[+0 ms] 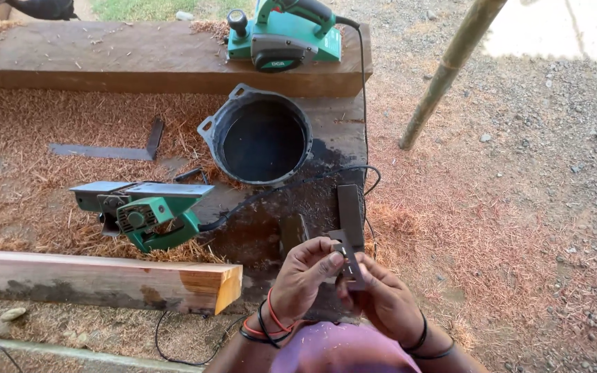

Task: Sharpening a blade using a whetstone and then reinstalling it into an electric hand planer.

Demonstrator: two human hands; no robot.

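Note:
My left hand (305, 273) and my right hand (381, 297) meet at the bottom centre, both gripping a thin dark metal planer blade (349, 257) between the fingertips. Just beyond the hands, a dark rectangular sharpening stone (349, 213) lies on the wet dark wooden plank (326, 141). A green electric planer (148, 209) lies tipped on its side to the left, its black cord running toward the stone. A round black bucket (210, 135) of dark water stands behind it.
A second green planer (286, 38) sits upright on a thick beam (105, 59) at the back. A metal square (115, 148) lies in wood shavings. A pale timber (98, 280) crosses the lower left. A bamboo pole (450, 69) leans at the right over gravel.

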